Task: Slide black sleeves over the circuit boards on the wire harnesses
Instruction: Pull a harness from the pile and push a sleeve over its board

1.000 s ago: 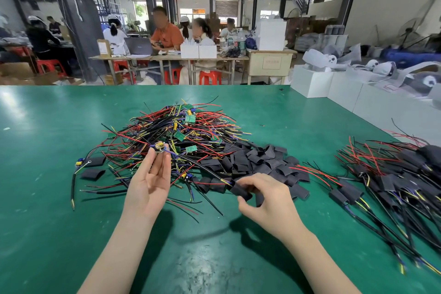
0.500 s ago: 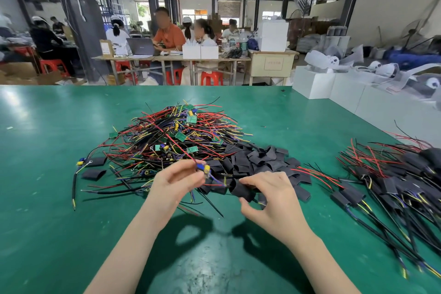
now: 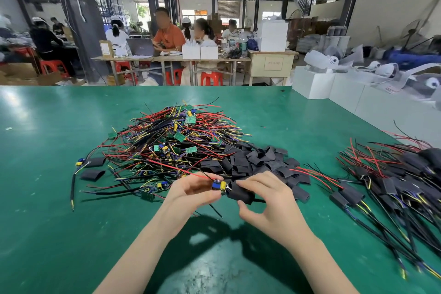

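Head view, left hand: our left hand (image 3: 191,192) pinches one wire harness (image 3: 219,185) at its blue and yellow parts, fingers curled round it, just in front of the loose pile.
Head view, right hand: our right hand (image 3: 265,196) grips a black sleeve (image 3: 239,194) from above with curled fingers, thumb tucked below it.
Where the work meets: the sleeve's open end sits right against the harness end, between the fingertips of both hands; we cannot tell whether the board has entered it yet.
Done so far: beyond our right fingers, well apart, lies a heap of finished harnesses (image 3: 391,179), each with a dark sleeve over its middle.
Left to do: past our left fingertips the unsleeved pile (image 3: 171,141) is large, with bare green circuit boards (image 3: 191,119) showing through red, yellow and black wires. We judge the job well short of half done.
Sleeve stock: spare sleeves (image 3: 260,162) lie heaped just beyond our right fingertips, and a few strays sit far out past our left hand.
Look of the sleeve: flat, matt black, soft-walled, slightly creased, gaping a little where we squeeze it.
Look of the harness: thin wires trailing back towards the pile, a red one arching over our left fingers.
Surface: green table (image 3: 59,234).
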Demonstrator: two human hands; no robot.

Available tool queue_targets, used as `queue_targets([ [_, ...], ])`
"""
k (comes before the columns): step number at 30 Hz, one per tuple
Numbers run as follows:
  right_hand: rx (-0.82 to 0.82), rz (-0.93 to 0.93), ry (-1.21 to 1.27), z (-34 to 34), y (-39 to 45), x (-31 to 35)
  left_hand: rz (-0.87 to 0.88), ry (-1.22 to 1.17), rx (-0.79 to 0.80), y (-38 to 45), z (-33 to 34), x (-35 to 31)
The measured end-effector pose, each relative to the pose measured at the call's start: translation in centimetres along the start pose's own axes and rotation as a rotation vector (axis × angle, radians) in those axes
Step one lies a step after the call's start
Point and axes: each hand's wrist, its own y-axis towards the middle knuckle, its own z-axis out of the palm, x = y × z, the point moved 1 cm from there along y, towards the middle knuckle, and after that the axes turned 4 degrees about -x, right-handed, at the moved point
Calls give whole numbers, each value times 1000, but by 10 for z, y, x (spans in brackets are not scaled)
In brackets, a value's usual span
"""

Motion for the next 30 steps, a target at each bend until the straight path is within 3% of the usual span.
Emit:
queue_targets([
  [5, 2, -113, -164, 0, 1, 0, -82, -127, -38, 0, 3, 3],
  [8, -11, -99, -184, -1, 1, 0, -29, -36, -31, 0, 3, 4],
  [19, 79, 193, 181, -4, 0, 1, 80, 118, 117, 1, -3, 0],
  [25, 88, 101, 79, 1, -2, 4, 40, 188, 117, -1, -4, -1],
  [30, 32, 17, 3, 3, -3, 5, -22, 51, 36, -3, 1, -1],
])
